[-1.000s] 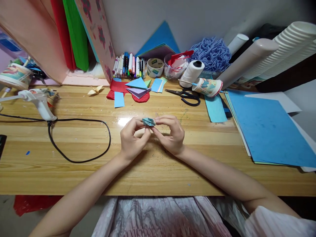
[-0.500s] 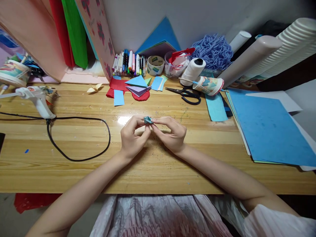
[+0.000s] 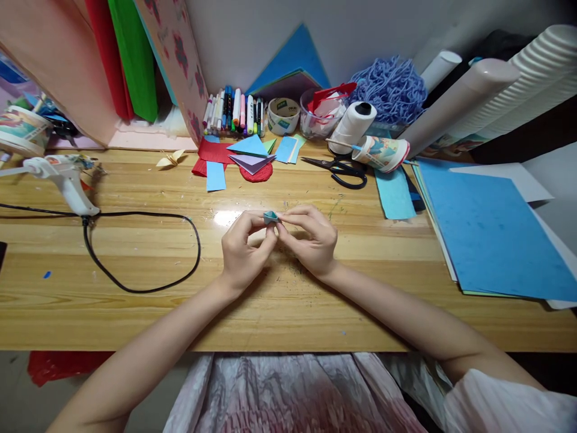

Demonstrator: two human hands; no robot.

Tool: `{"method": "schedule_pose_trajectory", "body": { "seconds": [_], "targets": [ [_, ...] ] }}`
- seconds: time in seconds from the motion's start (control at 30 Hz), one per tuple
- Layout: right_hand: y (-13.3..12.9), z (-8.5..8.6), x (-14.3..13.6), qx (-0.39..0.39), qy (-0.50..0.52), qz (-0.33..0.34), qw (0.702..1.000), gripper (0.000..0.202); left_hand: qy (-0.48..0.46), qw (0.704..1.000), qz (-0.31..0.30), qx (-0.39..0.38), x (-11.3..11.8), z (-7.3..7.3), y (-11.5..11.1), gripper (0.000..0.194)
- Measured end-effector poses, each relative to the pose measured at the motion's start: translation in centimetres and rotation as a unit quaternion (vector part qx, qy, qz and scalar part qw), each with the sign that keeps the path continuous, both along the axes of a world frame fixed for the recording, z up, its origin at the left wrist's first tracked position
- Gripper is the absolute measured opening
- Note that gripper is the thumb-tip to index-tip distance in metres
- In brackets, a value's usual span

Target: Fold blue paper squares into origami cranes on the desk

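A small folded teal paper [image 3: 270,217] is pinched between my two hands above the middle of the table. My left hand [image 3: 246,249] grips its left side between thumb and forefinger. On the opposite side, the thumb and forefinger of my right hand [image 3: 313,240] close on its right edge. The fingertips partly cover the paper, so its full shape is hidden. Beyond the hands lie folded blue and purple papers [image 3: 252,162], a light blue strip [image 3: 216,176] and black-handled scissors [image 3: 347,175].
A white glue gun [image 3: 67,186] with a looping black cord [image 3: 198,240] is at left. Markers [image 3: 237,111], a tape roll [image 3: 283,116], a thread spool [image 3: 354,126] and blue yarn [image 3: 390,90] line the wall. Blue sheets [image 3: 496,234] are stacked at right.
The folded paper has turned slightly between the fingers and now shows a more pointed, triangular face. My right hand has shifted a little; both hands keep their pinch.
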State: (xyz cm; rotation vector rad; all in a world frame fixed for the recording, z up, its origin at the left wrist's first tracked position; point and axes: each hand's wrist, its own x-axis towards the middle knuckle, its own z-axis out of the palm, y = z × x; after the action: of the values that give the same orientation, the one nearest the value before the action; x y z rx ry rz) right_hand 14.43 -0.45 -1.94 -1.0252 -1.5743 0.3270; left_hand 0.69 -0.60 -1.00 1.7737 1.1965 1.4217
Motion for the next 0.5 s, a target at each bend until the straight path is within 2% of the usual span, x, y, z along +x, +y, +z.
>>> {"method": "schedule_pose_trajectory", "body": {
  "seconds": [0.17, 0.33, 0.5],
  "targets": [
    [-0.02, 0.32, 0.05, -0.012, -0.004, -0.019, 1.0, 0.016, -0.018, 1.0, -0.004, 0.009, -0.04, -0.31, 0.24, 0.007],
    [0.31, 0.52, 0.19, -0.047, 0.025, 0.029, 0.998, 0.012, 0.007, 1.0, -0.001, 0.013, -0.3, -0.52, 0.33, 0.009],
    [0.56, 0.5, 0.21, -0.117, 0.067, 0.074, 0.988, 0.008, 0.009, 1.0, -0.007, 0.004, -0.41, -0.6, 0.35, 0.008]
  ]
}}
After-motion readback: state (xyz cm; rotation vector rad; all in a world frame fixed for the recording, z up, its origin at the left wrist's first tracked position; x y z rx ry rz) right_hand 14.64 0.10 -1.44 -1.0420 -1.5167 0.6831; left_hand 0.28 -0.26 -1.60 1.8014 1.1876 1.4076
